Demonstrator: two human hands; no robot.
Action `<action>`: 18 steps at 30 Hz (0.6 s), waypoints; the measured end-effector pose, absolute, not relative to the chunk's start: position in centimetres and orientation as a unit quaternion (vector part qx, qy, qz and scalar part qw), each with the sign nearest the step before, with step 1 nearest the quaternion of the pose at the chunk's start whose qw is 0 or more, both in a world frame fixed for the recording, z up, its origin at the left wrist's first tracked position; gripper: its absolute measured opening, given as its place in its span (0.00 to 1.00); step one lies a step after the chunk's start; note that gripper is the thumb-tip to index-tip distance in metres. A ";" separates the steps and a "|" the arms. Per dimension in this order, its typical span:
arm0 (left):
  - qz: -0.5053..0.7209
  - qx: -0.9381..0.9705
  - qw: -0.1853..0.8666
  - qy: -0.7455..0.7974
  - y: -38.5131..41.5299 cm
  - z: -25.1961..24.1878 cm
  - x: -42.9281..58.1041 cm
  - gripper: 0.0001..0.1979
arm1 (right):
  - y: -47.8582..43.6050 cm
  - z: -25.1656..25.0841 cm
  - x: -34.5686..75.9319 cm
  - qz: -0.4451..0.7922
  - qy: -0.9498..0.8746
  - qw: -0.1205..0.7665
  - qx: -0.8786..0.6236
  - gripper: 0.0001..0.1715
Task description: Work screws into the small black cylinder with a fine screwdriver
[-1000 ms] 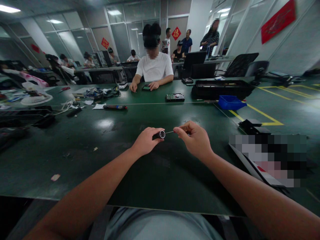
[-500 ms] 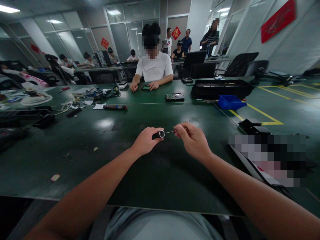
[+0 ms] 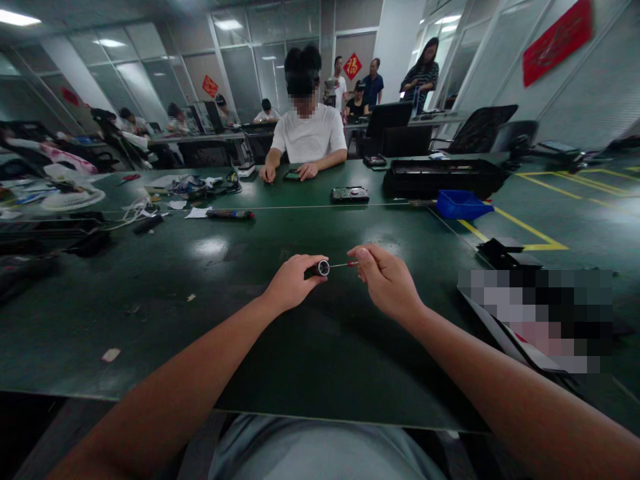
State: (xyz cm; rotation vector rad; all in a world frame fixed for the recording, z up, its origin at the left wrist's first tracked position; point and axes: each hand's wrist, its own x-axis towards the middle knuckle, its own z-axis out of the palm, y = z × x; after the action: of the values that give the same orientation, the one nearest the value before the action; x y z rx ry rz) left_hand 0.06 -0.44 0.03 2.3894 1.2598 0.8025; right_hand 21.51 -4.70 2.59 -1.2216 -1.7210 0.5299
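My left hand (image 3: pixel 291 283) is closed around a small dark cylinder (image 3: pixel 323 269) with a silver round end that faces right. My right hand (image 3: pixel 385 280) pinches a thin screwdriver (image 3: pixel 345 265) with a red band near the fingers. Its metal tip points left and meets the cylinder's silver end. Both hands hover just above the dark green table (image 3: pixel 210 313), near its middle, with my forearms reaching in from the bottom of the view.
A person in a white shirt (image 3: pixel 309 137) sits across the table. A circuit board (image 3: pixel 350 195), black case (image 3: pixel 445 177) and blue bin (image 3: pixel 461 204) lie beyond my hands. Cables, papers and a pen-like tool (image 3: pixel 231 214) clutter the far left. A blurred flat object (image 3: pixel 535 320) lies at right.
My right hand has shifted slightly left and turned, so the screwdriver's handle is hidden in the fingers and its red band now shows. My left hand has stayed in place.
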 end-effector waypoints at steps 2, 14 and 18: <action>0.285 0.837 0.160 0.439 -0.4 0.0 0.1 0.20 | -4.6 2.6 21.5 0.207 -0.701 0.463 -0.502 0.17; 0.295 0.837 0.168 0.429 -0.3 -0.2 0.0 0.20 | -4.6 2.4 21.3 0.214 -0.666 0.511 -0.499 0.12; 0.292 0.835 0.168 0.435 -0.3 -0.3 0.0 0.20 | -4.1 2.1 21.2 0.277 -0.634 0.543 -0.477 0.12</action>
State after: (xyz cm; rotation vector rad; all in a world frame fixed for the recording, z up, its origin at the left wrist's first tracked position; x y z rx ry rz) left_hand 0.04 -0.34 -0.26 2.3747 1.2381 0.8307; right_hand 21.16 -4.13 2.06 -1.1323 -1.5047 0.6575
